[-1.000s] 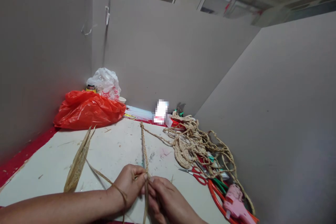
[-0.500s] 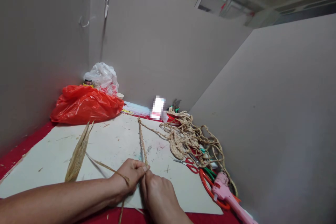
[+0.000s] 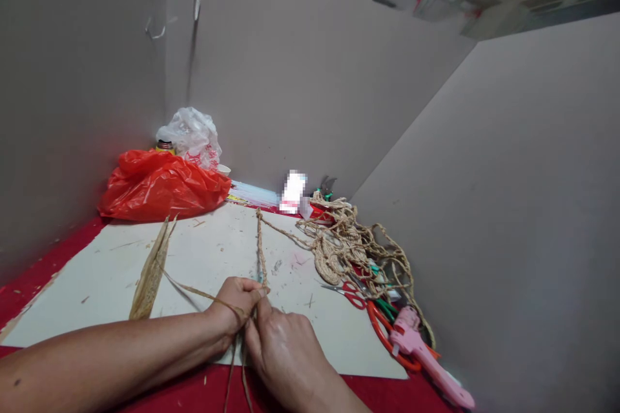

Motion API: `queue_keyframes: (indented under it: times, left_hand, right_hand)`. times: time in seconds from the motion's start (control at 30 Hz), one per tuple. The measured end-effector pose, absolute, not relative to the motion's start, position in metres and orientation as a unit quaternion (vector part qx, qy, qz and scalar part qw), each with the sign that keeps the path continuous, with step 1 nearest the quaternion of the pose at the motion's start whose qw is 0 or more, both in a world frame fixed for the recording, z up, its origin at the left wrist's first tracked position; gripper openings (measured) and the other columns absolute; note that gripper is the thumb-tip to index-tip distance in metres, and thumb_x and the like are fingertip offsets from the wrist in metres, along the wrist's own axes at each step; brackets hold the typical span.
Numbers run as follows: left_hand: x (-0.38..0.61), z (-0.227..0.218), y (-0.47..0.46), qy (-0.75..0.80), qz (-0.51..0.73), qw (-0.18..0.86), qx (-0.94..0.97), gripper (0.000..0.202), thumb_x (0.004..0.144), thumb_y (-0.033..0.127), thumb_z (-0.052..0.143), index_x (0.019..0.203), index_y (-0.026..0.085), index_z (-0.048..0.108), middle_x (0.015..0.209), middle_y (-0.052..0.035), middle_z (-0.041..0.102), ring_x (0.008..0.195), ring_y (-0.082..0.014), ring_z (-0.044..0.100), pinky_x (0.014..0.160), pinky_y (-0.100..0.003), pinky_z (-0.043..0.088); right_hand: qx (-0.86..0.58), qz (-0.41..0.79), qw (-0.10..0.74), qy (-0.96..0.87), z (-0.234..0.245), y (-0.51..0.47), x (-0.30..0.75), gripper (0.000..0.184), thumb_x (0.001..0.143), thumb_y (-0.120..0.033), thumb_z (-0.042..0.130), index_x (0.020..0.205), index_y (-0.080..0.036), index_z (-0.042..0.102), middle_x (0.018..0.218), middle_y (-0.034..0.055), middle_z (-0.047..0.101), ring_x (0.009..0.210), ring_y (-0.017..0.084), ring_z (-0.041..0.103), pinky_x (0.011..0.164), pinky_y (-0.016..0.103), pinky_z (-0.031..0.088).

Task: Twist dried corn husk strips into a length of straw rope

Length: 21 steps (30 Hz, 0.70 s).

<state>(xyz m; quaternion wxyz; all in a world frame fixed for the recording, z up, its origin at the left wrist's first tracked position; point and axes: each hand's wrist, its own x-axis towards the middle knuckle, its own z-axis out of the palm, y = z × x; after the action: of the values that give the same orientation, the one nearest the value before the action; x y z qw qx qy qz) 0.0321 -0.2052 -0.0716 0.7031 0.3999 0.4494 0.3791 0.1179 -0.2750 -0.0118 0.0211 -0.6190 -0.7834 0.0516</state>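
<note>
A braided cord of dry plant fibre (image 3: 260, 245) runs down the pale board (image 3: 208, 245) to my fingers. My left hand (image 3: 236, 302) pinches the cord's lower end between thumb and forefinger. Close against it, my right hand (image 3: 285, 342) has its fingers closed on the loose strands just below. One fibre strand (image 3: 198, 291) crosses the back of my left hand, and thin strand ends (image 3: 245, 377) hang down between the hands. To the left lies a bundle of dry husk leaves (image 3: 151, 277).
A heap of braided cord (image 3: 339, 239) lies at right, beside red-handled scissors (image 3: 353, 295), large orange-handled scissors (image 3: 380, 335) and a pink glue gun (image 3: 419, 348). Behind are a red plastic bag (image 3: 165, 187), a white bag (image 3: 194, 135) and a blurred bright phone-like object (image 3: 292, 192). Grey walls surround the table.
Both hands sit slightly higher and further left in view, still together at the braid's end. My right hand has turned and opened its thumb side somewhat. The whole view has shifted a little.
</note>
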Motion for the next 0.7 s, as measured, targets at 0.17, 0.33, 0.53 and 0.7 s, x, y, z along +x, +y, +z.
queue_keyframes:
  times: [0.17,0.33,0.53,0.7]
  left_hand:
    - [0.025,-0.051,-0.203,0.443,0.337,0.730,0.396,0.039,0.051,0.047,0.074,0.052,0.014,0.052,0.039,0.0042,0.045,0.036,-0.0059,0.032,0.042,-0.022,0.019]
    - [0.021,-0.036,-0.202,0.406,0.301,0.781,0.368,0.038,0.050,0.041,0.078,0.059,0.013,0.054,0.042,0.0047,0.048,0.032,-0.0023,0.028,0.038,-0.022,0.011]
    - [0.021,-0.042,-0.202,0.387,0.323,0.787,0.356,0.047,0.048,0.027,0.074,0.087,0.016,0.051,0.048,0.0029,0.057,0.034,-0.0055,0.038,0.037,-0.018,0.012]
    - [0.020,-0.047,-0.201,0.403,0.311,0.762,0.400,0.036,0.051,0.028,0.071,0.076,0.016,0.049,0.049,0.0008,0.059,0.035,-0.0050,0.038,0.037,-0.017,0.018]
  right_hand:
    - [-0.621,0.158,0.096,-0.762,-0.004,-0.276,0.151,0.046,0.091,-0.051,0.035,0.077,-0.017,0.063,0.066,0.0086,0.068,0.060,0.020,0.062,0.054,0.027,0.035]
    - [-0.641,0.283,0.370,-0.610,-0.012,-0.253,0.181,0.044,0.089,-0.055,0.038,0.094,-0.017,0.060,0.081,0.0070,0.065,0.076,0.018,0.061,0.067,0.026,0.044]
    - [-0.495,0.665,0.345,-0.441,-0.035,-0.240,0.162,0.037,0.082,-0.053,0.053,0.086,-0.016,0.053,0.057,-0.0051,0.049,0.039,0.005,0.036,0.039,0.016,0.029]
    - [-0.467,0.724,0.281,-0.423,-0.038,-0.235,0.171,0.039,0.081,-0.053,0.056,0.071,-0.015,0.049,0.044,-0.0105,0.031,0.035,0.002,0.015,0.033,0.016,0.007]
